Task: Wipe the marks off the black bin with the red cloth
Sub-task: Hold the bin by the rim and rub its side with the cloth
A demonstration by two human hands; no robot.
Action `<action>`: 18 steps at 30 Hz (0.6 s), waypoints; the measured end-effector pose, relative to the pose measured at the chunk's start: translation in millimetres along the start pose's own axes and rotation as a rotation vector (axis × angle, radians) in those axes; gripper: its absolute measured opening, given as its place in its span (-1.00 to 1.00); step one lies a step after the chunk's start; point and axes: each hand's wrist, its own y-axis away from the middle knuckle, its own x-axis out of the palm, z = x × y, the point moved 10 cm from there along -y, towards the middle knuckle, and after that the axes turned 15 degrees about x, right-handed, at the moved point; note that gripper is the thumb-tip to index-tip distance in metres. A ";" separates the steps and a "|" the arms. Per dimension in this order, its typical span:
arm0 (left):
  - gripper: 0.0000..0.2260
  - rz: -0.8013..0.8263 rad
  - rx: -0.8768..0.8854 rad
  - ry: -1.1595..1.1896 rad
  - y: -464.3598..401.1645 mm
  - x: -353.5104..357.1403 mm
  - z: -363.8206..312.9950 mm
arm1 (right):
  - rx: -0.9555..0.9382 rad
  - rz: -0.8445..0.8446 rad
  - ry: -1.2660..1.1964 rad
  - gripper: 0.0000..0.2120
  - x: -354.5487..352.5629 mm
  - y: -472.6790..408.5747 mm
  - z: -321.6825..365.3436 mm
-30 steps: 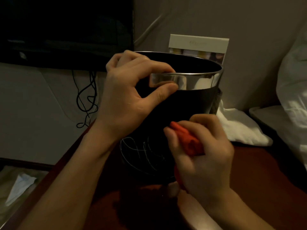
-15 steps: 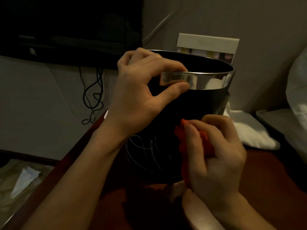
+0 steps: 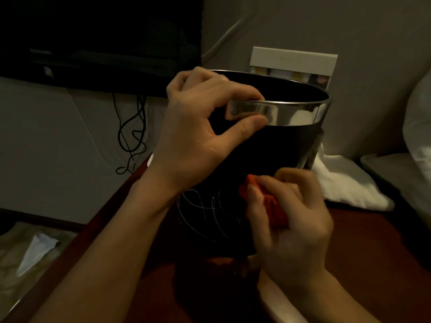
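Dim room, dark red worktop (image 3: 363, 248): the black bin (image 3: 275, 155) stands on it, left hand (image 3: 198, 136) pinching its chrome rim. Right hand (image 3: 291, 217), grip bunched round the red cloth (image 3: 270, 203), presses beside the white scribbles (image 3: 207, 206), which remain; wiping looks barely begun.

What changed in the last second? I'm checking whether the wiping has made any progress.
The right hand, gripping the red cloth, slid slightly down the black bin wall, beside the white marks. The marks look just as they did; none visibly wiped away. The left hand keeps pinching the silver rim, and the bin stands in the same spot on the table.
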 end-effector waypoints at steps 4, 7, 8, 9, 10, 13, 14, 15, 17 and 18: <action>-0.83 0.002 0.000 0.005 -0.9 -0.2 -0.3 | -0.015 0.045 -0.009 -0.74 8.5 4.2 1.2; -0.86 -0.009 -0.031 0.043 0.0 -7.9 7.9 | -0.016 -0.035 -0.061 -0.75 -14.1 -8.6 4.4; -0.88 -0.010 -0.036 0.045 0.3 -10.0 9.5 | -0.008 -0.066 -0.071 -0.76 -22.0 -14.1 3.1; -0.89 -0.008 -0.038 0.029 0.0 -10.9 9.2 | 0.006 -0.094 -0.074 -0.76 -28.7 -19.8 0.2; -0.90 0.001 -0.038 -0.001 -0.9 -9.9 6.5 | 0.023 -0.118 -0.073 -0.76 -33.5 -25.0 -3.7; -0.87 0.025 0.004 -0.092 -3.3 0.9 -9.2 | 0.063 -0.145 -0.077 -0.78 -39.2 -34.1 -14.3; -0.85 0.015 0.009 -0.097 -3.4 3.0 -12.3 | 0.066 -0.144 -0.078 -0.78 -38.9 -35.0 -15.4; -0.84 -0.001 0.007 -0.088 -3.5 3.9 -12.4 | 0.064 -0.143 -0.076 -0.78 -38.2 -35.1 -15.2; -0.85 -0.016 -0.001 -0.069 -3.2 3.9 -9.4 | 0.044 -0.131 -0.060 -0.78 -35.0 -33.5 -13.5; -0.84 -0.017 -0.004 -0.069 -3.1 3.7 -8.0 | 0.032 -0.115 -0.054 -0.78 -31.8 -31.1 -12.3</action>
